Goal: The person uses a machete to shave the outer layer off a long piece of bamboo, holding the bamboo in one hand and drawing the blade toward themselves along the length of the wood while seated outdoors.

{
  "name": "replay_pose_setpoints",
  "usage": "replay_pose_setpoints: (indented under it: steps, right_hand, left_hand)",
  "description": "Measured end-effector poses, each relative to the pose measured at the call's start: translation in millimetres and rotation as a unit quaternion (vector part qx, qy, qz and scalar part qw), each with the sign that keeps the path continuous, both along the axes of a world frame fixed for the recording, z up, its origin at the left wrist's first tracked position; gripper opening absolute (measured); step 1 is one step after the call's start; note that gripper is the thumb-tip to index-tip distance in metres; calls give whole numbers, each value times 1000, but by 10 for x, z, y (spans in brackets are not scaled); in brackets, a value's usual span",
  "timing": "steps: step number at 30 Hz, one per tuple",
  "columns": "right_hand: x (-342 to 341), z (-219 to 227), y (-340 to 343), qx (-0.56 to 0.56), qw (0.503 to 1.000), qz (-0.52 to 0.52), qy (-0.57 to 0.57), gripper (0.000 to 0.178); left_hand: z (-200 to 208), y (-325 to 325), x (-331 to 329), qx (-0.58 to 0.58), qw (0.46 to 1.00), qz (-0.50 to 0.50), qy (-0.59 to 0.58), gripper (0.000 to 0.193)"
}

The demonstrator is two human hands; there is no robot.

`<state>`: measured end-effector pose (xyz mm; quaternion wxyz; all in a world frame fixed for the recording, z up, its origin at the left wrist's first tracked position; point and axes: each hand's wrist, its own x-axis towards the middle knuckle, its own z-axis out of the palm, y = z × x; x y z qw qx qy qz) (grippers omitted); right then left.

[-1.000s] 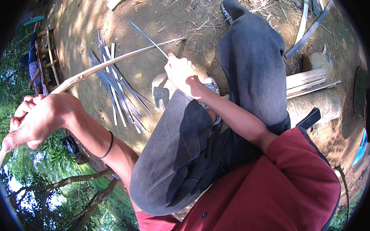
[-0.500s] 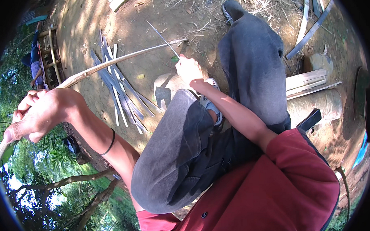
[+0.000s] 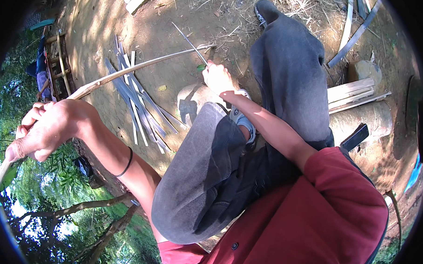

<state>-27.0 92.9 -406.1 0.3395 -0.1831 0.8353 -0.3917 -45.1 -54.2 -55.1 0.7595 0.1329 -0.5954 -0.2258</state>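
Trimming a wooden strip [image 3: 102, 81], stretching from nine to twelve o'clock, seems the current step: left fingers [image 3: 31, 115] clasp it, right fingers [image 3: 211, 70] grip a narrow blade [image 3: 185, 37]; another stroke would need steady bracing.

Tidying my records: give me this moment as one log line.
left hand: gripping long pale wooden strip; right hand: holding thin grey blade; blade contact: unclear; nearby: flat grey and pale strips on brown earth
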Motion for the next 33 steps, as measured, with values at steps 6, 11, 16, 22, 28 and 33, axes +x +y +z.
replay_pose_setpoints:
  steps: [6,11,16,22,28,33]
  right_hand:
    - [-9,452,-11,-93,993,-45,-58,27]
    - [181,-115,-77,0,990,-27,142,27]
    - [139,-197,-156,-10,996,2,91,28]
    - [133,20,-54,-5,997,-2,71,32]
    - [20,-458,-45,14,998,-22,58,34]
    - [-2,0,-47,-52,998,-29,9,35]
  left_hand:
    - [-6,-159,123,11,999,0,40,63]
    - [-16,-48,61,-8,999,-15,-35,56]
    - [76,45,66,9,1000,10,1,53]
    - [-42,-31,50,14,999,-33,4,56]
    - [-82,51,-105,0,1000,17,5,51]
    - [-100,-15,11,-7,1000,20,-8,50]
